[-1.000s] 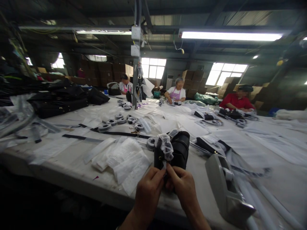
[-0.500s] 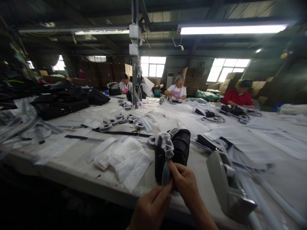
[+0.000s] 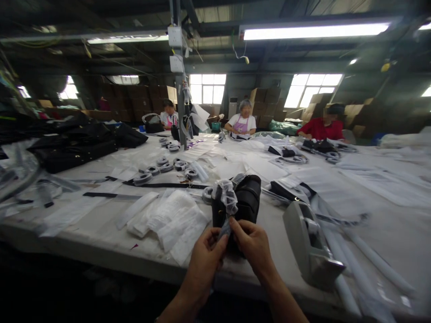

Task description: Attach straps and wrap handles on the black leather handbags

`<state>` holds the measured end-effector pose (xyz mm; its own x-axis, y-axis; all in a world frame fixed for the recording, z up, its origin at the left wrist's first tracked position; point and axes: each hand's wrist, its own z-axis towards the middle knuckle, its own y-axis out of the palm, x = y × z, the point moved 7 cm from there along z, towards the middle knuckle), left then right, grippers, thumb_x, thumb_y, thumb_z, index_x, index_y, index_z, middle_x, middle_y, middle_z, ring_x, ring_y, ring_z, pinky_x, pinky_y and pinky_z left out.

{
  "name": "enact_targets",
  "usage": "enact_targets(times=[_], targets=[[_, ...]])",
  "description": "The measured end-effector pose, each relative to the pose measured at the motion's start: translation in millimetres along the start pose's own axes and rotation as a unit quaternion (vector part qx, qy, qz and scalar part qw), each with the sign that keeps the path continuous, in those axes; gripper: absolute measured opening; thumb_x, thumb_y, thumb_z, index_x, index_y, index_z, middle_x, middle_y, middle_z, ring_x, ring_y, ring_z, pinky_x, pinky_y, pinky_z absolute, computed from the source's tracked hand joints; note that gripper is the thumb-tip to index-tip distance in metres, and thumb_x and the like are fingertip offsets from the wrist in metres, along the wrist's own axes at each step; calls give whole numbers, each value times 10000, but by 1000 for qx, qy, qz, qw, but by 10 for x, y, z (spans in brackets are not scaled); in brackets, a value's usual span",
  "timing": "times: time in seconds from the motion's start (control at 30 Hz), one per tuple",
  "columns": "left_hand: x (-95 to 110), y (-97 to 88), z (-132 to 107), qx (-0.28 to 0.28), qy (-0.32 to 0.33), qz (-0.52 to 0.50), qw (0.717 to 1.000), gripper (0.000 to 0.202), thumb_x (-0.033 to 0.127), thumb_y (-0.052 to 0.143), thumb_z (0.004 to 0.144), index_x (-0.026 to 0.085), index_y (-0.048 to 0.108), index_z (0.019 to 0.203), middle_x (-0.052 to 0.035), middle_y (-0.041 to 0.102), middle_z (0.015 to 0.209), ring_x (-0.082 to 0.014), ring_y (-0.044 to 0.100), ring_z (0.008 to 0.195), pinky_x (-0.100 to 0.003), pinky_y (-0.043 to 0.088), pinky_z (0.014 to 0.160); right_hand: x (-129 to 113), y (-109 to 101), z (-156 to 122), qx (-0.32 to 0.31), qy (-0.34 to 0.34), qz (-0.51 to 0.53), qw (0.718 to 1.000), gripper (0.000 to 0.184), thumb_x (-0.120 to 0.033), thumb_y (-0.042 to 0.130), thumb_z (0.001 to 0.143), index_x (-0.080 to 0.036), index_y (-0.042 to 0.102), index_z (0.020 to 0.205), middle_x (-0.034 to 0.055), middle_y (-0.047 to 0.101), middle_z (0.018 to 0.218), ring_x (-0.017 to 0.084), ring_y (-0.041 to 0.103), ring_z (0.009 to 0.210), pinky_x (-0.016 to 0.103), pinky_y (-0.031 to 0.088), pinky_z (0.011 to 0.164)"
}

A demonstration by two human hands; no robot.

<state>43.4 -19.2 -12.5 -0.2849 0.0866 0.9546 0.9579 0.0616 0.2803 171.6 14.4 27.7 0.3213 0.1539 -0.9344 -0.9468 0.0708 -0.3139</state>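
A small black bag stands near the front edge of the long white table. White crinkled wrapping covers a part at its top left. My left hand pinches a thin clear strip that hangs from the wrapping. My right hand is closed against the bag's front, its fingertips at the same strip.
A grey tape dispenser sits to the right of the bag. Clear plastic bags lie to its left, with strap rolls and black bags beyond. Three people work at the far side. White tubes lie at right.
My left hand pulled the strip down toward me half a second ago and is now back up at the bag's front. The view has shifted slightly.
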Motion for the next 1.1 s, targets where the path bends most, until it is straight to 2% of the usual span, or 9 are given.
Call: enact_targets(times=[0.1, 0.2, 0.3, 0.4, 0.5, 0.6, 0.7, 0.97, 1.1], targets=[[24, -71, 10, 30, 32, 43, 998, 373, 454, 742, 744, 152, 648, 941, -33, 673, 806, -152, 628, 730, -200, 454, 595, 9, -438, -124, 74, 0, -37, 997, 437, -564, 557, 874, -189, 692, 696, -21, 560, 505, 125, 509, 435, 235, 389, 460], [66, -130, 13, 53, 42, 73, 995, 389, 469, 736, 738, 158, 659, 958, -48, 705, 883, -190, 647, 834, -228, 476, 678, 46, -1186, -302, 223, -48, -163, 960, 385, -533, 541, 881, -207, 737, 939, 59, 732, 804, 218, 681, 747, 298, 511, 727], [90, -121, -1, 58, 39, 91, 993, 410, 479, 743, 720, 166, 660, 971, -43, 714, 885, -204, 649, 839, -236, 474, 673, 231, -1869, -455, 335, -67, -306, 889, 494, -565, 483, 853, -188, 721, 1064, 138, 669, 1225, 328, 575, 1179, 452, 400, 1039], [93, -93, -26, 70, 44, 92, 992, 408, 480, 752, 701, 169, 663, 950, -38, 716, 873, -206, 651, 834, -237, 473, 673, 632, -2241, -438, 322, 14, -335, 885, 534, -606, 487, 790, -164, 767, 893, 184, 605, 1319, 375, 493, 1277, 502, 330, 1101], [57, -82, -33, 81, 41, 80, 993, 431, 497, 764, 678, 173, 664, 945, -41, 719, 864, -211, 659, 823, -237, 482, 652, 970, -2278, -380, 256, 109, -226, 933, 443, -583, 560, 765, -208, 793, 797, 137, 620, 1327, 351, 515, 1273, 479, 320, 1112], [-1, -95, -22, 79, 22, 83, 993, 470, 525, 767, 666, 181, 665, 969, -41, 717, 835, -225, 667, 808, -231, 479, 587, 1028, -2200, -392, 252, 137, -61, 956, 365, -546, 653, 742, -217, 801, 801, 95, 632, 1325, 331, 527, 1270, 457, 318, 1116], [-1, -128, -11, 83, 32, 87, 992, 491, 542, 778, 649, 188, 669, 971, -41, 729, 848, -239, 677, 858, -239, 505, 636, 909, -2162, -464, 279, 115, 23, 953, 352, -526, 714, 722, -193, 800, 800, 110, 646, 1304, 334, 526, 1268, 453, 329, 1113], [-34, -183, 10, 97, 21, 113, 989, 544, 580, 798, 599, 203, 682, 974, -31, 744, 854, -261, 691, 870, -255, 533, 628, 670, -2122, -816, 286, 136, 44, 947, 407, -528, 756, 721, -229, 780, 996, 77, 730, 1156, 304, 570, 1223, 428, 369, 1100], [-72, -202, 6, 97, 8, 112, 989, 548, 576, 791, 610, 221, 679, 1012, -30, 748, 927, -259, 684, 953, -256, 533, 715, 812, -2017, -940, 264, 184, 113, 940, 454, -555, 764, 703, -185, 786, 965, 107, 766, 1014, 279, 692, 982, 358, 537, 858]])
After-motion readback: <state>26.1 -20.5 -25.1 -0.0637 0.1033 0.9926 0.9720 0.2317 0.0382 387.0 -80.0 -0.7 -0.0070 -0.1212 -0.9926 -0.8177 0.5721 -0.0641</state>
